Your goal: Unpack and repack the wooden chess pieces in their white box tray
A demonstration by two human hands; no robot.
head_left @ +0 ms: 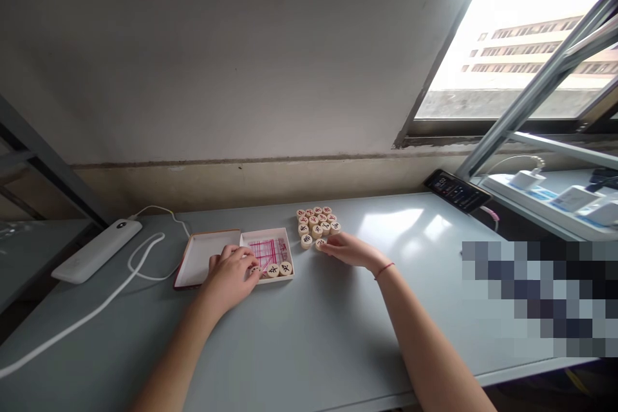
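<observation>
An open cardboard box (290, 251) lies on the desk, its lid (205, 257) to the left. In the box, a red-and-white printed sheet (265, 251) shows, and two Chinese chess pieces (273, 270) sit along the near wall. My left hand (232, 273) reaches over the box's near left corner, fingers curled round another chess piece (255, 270). Right of the box, several round wooden pieces (317, 230) stand in rows, with red marks at the back and black in front. My right hand (352, 251) has its fingertips closed on a front-row chess piece (320, 244).
A white power strip (96, 251) with a looping white cable (103, 302) lies at the left. At the back right, a phone (456, 190) leans by a metal frame post, beside another power strip (550, 199) with chargers. A wall and window stand behind the grey desk (290, 347).
</observation>
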